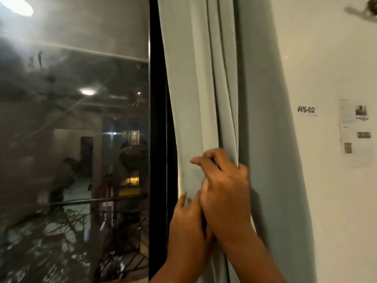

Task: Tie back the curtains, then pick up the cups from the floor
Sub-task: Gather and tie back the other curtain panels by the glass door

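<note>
A pale grey-green curtain hangs in gathered folds between the window and the wall. My right hand grips the bunched folds at about waist height, fingers curled round the fabric's right side. My left hand lies just below and left of it, partly under the right hand, its thumb and fingers against the curtain's left edge; whether it grips the fabric is hidden. No tie-back and no cups are in view.
A dark window pane with a black frame fills the left. A white wall on the right carries a "WS-02" label and a printed sheet. A blurred fitting juts from the wall at top right.
</note>
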